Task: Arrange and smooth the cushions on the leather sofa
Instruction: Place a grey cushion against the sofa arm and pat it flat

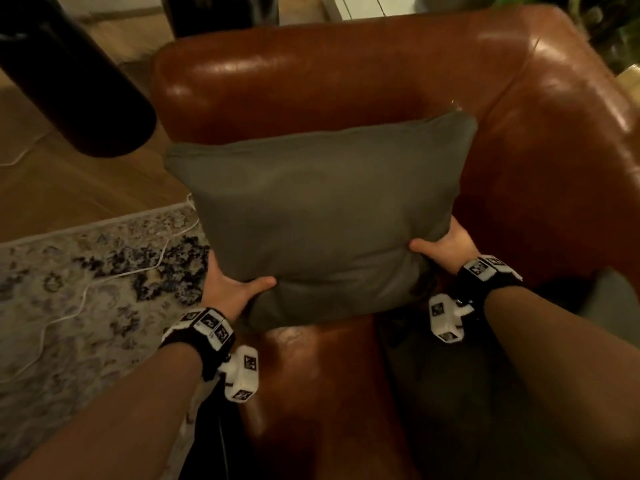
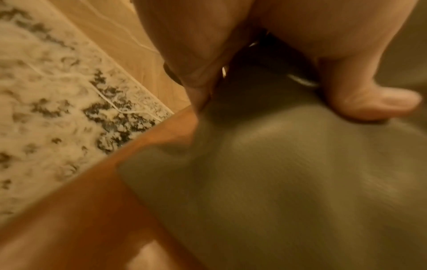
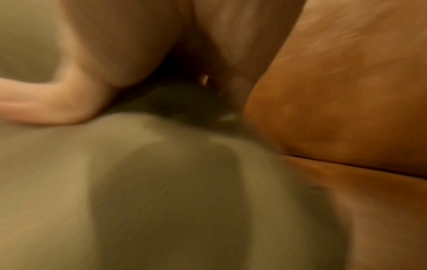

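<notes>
One grey-green cushion (image 1: 322, 216) is held over the seat of the brown leather sofa (image 1: 346, 81), its broad face turned up toward the head camera. It leans back, with its far edge against the sofa's backrest and its near edge lifted above the front of the seat. The long axis runs roughly from the sofa's left side to its right, tilted so the right far corner sits higher near the right armrest.

Both hands grip its near edge. The left hand (image 1: 232, 289) holds the near left corner, thumb pressed on top of the fabric and fingers hidden beneath; the left wrist view, though blurred, shows the thumb (image 2: 369, 102) denting the cloth. The right hand (image 1: 446, 247) holds the near right corner the same way, thumb on top, fingers tucked under, beside the inner face of the right armrest.

Left of the sofa lies a patterned rug (image 1: 86, 271) on a wooden floor (image 1: 69, 181), with a white cable (image 1: 104, 275) trailing across it. A dark cylindrical object (image 1: 69, 81) stands out of focus at the upper left.
</notes>
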A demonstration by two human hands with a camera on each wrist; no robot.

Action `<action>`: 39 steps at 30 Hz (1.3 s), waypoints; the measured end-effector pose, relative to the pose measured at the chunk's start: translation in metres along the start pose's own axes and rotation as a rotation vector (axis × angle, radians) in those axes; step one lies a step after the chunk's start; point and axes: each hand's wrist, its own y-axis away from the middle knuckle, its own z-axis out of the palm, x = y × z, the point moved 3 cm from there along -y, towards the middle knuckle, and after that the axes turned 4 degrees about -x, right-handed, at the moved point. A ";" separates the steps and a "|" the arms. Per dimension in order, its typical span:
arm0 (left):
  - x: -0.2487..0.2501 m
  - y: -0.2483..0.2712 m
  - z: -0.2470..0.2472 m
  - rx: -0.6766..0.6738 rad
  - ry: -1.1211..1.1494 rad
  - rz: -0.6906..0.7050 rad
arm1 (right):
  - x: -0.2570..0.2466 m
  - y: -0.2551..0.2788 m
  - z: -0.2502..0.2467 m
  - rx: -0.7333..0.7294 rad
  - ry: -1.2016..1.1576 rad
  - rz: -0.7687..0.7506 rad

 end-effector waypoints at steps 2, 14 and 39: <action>-0.016 0.007 -0.007 -0.138 0.003 -0.085 | 0.012 0.008 -0.002 -0.181 -0.035 0.091; -0.052 0.020 0.005 -0.129 -0.269 -0.221 | 0.020 0.002 -0.011 -0.083 0.144 0.163; 0.126 0.003 0.062 0.031 -1.265 0.786 | -0.076 -0.024 0.007 0.137 0.671 -0.398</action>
